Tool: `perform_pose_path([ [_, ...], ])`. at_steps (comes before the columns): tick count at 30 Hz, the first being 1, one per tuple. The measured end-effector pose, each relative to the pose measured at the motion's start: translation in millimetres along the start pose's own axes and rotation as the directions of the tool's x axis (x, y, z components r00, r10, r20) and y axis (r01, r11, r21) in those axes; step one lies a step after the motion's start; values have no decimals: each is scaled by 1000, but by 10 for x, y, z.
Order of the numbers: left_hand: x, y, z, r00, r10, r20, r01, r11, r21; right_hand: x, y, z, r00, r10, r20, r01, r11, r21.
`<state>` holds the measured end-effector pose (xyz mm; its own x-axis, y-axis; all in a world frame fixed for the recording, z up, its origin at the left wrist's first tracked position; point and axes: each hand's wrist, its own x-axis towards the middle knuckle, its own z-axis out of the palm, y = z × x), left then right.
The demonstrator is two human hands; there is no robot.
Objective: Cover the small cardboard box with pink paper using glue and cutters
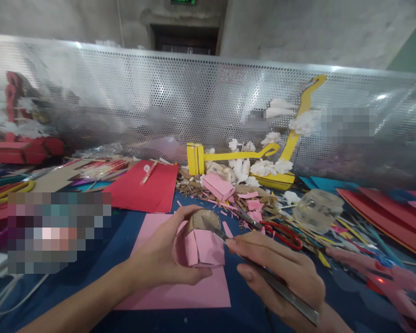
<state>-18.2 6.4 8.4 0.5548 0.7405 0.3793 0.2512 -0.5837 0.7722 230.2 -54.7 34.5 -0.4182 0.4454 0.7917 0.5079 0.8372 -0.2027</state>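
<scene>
My left hand (pixel 159 249) curves round a small block (pixel 208 247) covered in pink paper, with a bare brown cardboard end facing up and away. Seams show in its pink covering. In my right hand (pixel 280 263) is a craft knife (pixel 273 282) with a slim metal handle. Its pointed blade lies over the block's cardboard end; whether it cuts in, I cannot tell. Beneath the block, a pink paper sheet (pixel 180 293) rests on the blue table cover (pixel 242 305).
Red-handled scissors (pixel 284 233) lie among paper and cardboard scraps. A pink glue gun (pixel 384 277) with a lit red light sits at right. Red sheets (pixel 142 187) lie at left. Yellow cardboard shapes (pixel 196 159) stand before a perforated metal panel (pixel 201 92).
</scene>
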Motion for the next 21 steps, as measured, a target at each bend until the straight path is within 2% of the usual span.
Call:
perform_pose_path([
  [12, -59, -133, 55, 997, 52, -58, -51, 999, 14, -54, 3, 128, 998, 3, -70, 2, 998, 60],
  [16, -80, -178, 74, 995, 62, -82, -59, 998, 37, -111, 7, 160, 999, 26, -40, -25, 999, 42],
  [21, -82, -196, 94, 989, 112, -95, -108, 993, 41, -158, 1, 188, 998, 20, -63, -20, 1000, -7],
])
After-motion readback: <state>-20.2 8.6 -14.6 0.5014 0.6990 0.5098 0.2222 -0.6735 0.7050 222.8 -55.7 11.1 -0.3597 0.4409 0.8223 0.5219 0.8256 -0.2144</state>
